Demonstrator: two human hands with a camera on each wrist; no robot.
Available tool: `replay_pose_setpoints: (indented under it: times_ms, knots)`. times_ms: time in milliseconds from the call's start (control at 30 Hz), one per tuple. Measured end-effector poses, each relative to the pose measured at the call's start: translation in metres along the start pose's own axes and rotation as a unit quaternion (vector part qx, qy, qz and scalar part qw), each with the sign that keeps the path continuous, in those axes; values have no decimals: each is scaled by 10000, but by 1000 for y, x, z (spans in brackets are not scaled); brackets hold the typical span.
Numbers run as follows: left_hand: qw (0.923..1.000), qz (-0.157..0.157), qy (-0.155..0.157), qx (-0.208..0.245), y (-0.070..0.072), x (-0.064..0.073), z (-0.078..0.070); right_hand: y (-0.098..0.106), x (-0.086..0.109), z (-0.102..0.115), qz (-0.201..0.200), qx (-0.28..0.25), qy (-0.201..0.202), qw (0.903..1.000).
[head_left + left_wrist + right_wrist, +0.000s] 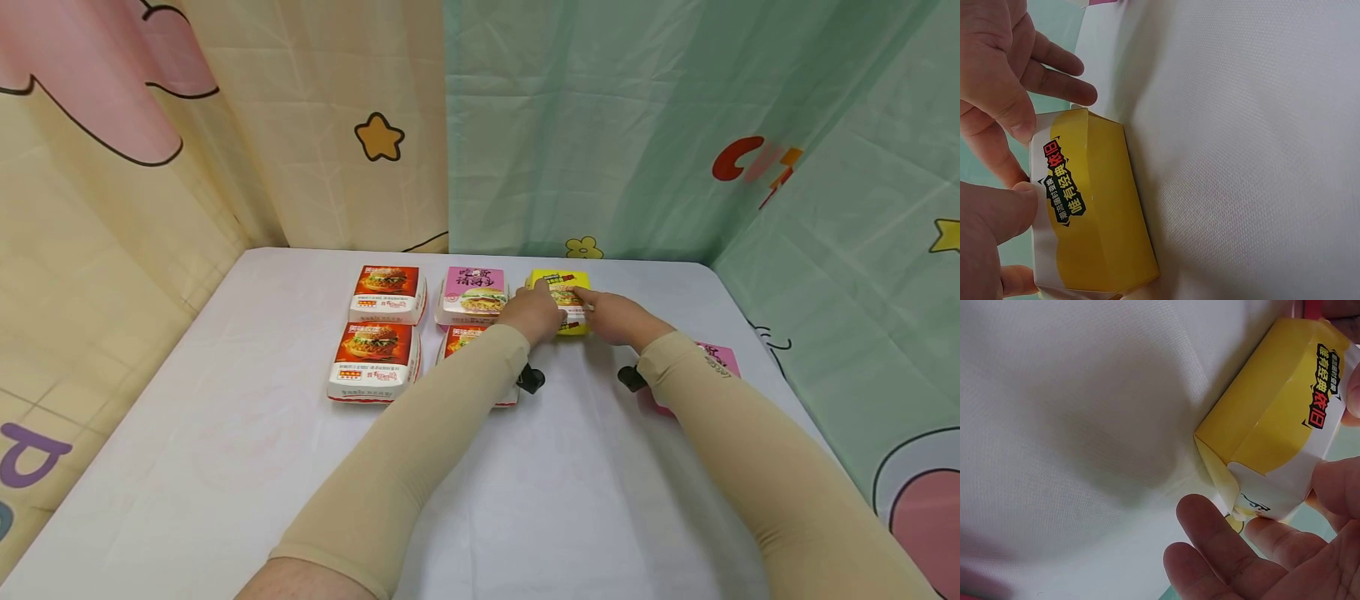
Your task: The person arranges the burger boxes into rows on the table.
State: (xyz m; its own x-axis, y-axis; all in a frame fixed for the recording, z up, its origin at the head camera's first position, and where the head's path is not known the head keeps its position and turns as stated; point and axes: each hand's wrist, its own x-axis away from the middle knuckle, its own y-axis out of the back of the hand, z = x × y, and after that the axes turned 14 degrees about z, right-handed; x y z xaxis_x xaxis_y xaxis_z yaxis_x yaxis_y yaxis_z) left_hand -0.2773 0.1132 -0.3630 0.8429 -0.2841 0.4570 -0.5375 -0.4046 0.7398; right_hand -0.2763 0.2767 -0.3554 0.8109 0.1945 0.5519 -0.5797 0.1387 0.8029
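Note:
A yellow-and-white burger box (567,287) sits at the back of the table, between both hands. My left hand (534,312) is at its left side; in the left wrist view its thumb (1016,206) lies on the white upper edge of the box. My right hand (618,318) is at the right side. The right wrist view shows its thumb (1335,487) and a finger at the box's end, where a side flap (1260,490) shows; two other fingers (1216,544) reach past the corner.
Two red-and-white burger boxes (386,293) stand one behind the other at the left. A pink burger box (472,292) is beside the yellow one, with a red one (459,337) in front, partly behind my left sleeve. Another pink box (720,357) is partly hidden by my right sleeve.

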Motion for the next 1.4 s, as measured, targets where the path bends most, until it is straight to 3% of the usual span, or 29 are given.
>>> replay_pose_setpoints:
  times_ms: [533,700,1000,1400]
  knots:
    - [9998,-120,-50,-147,0,5,0,0,2,0,1,-42,-2,10000]
    - [9996,-197,-89,-187,-2,3,1,-1,3,1,3,-34,-19,10000]
    - [9999,-50,-45,-157,-1,-4,2,-1,4,1,-19,-123,43,9999]
    - [9997,-149,-84,-176,-4,-4,3,-3,3,1,-39,-117,59,9999]
